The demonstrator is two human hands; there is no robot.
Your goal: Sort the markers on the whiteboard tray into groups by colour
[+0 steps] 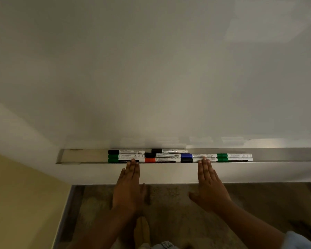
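Several white markers with coloured caps lie along the metal whiteboard tray (284, 155). At the left a black-capped marker (126, 151) lies behind two green-capped ones (126, 156). In the middle are two more black-capped markers (169, 151) and a red-capped marker (160, 160). Further right come a blue-capped marker (196, 155), another black-capped one (187, 160), then two green-capped markers (234, 155). My left hand (129, 186) is flat, its fingertips touching the front left green marker. My right hand (209, 184) is flat too, fingertips on the front marker by the blue one. Neither hand holds anything.
The blank whiteboard (151, 69) fills the view above the tray. The tray's left end (83, 155) holds no markers. A yellow wall (16, 203) stands at the lower left, and carpeted floor (169, 212) lies below the board.
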